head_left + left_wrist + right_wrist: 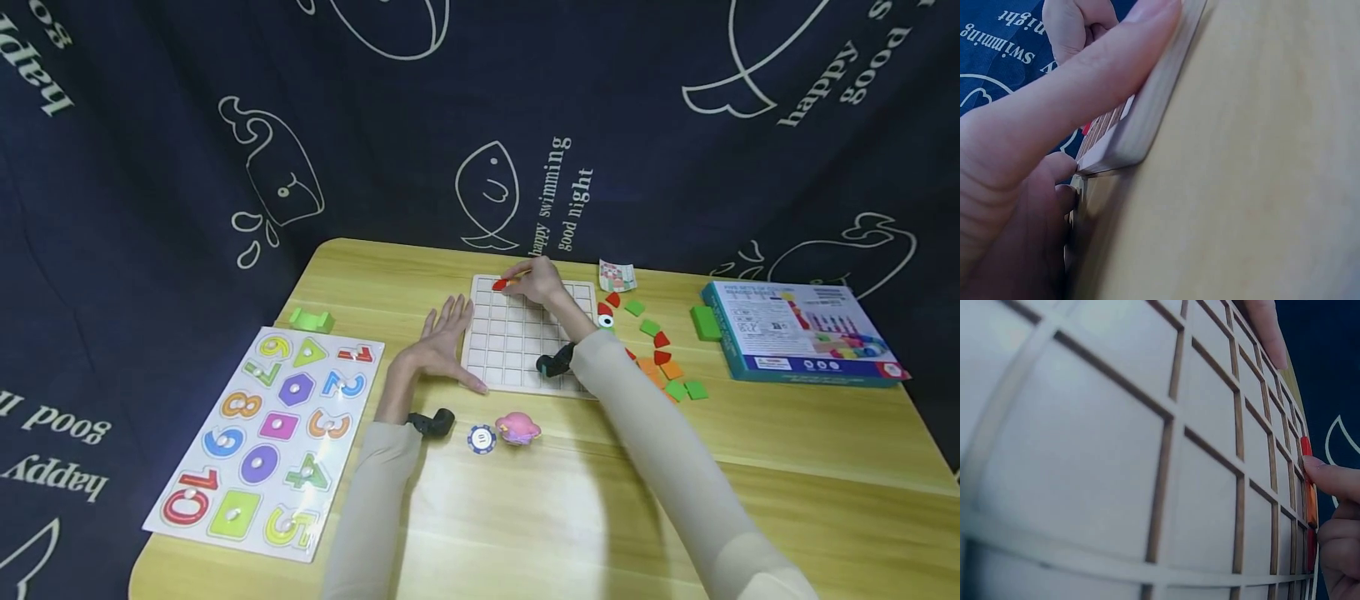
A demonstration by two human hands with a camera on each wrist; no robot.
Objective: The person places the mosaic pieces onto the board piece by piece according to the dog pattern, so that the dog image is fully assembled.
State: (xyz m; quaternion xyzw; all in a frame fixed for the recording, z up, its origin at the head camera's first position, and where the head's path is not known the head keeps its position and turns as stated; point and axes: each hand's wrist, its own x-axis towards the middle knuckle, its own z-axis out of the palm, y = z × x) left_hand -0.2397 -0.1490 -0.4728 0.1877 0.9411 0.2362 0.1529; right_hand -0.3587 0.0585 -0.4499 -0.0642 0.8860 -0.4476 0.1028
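Pale sleeves [660,433] reach to the grid board [495,333], a red piece [498,286] pinched by the right hand [534,279]

Behind the grid board hangs a dark backdrop [390,167] printed with white whales, fish and words; under the board spreads a wood-grain table [495,517]. Left of the board lies a number puzzle [274,493] with digits and knobbed shapes. Well to the board's right is a flat printed box [802,329].

At the board's left edge, the left hand [442,342] touches with straight, spread fingers, its thumb [1085,81] against the side near a corner. Over the far part of the board, the right hand bends down, thumb and forefinger closed on the red piece, other fingers curled.

Green blocks [311,321] stand well to either side of the board. On its near side sits a pink toy [517,428]; off its far-right corner, a printed card [617,277]. Just left of the toy is a blue-edged chip [482,439]. Red, orange and green loose pieces [696,390] scatter along the board's right.

Near the board's far-left corner, the red piece lies right at the thumb tip; an orange piece [1312,509] and another red one [1311,550] follow along the far edge. Whether the pinched one sits in a cell cannot be told.
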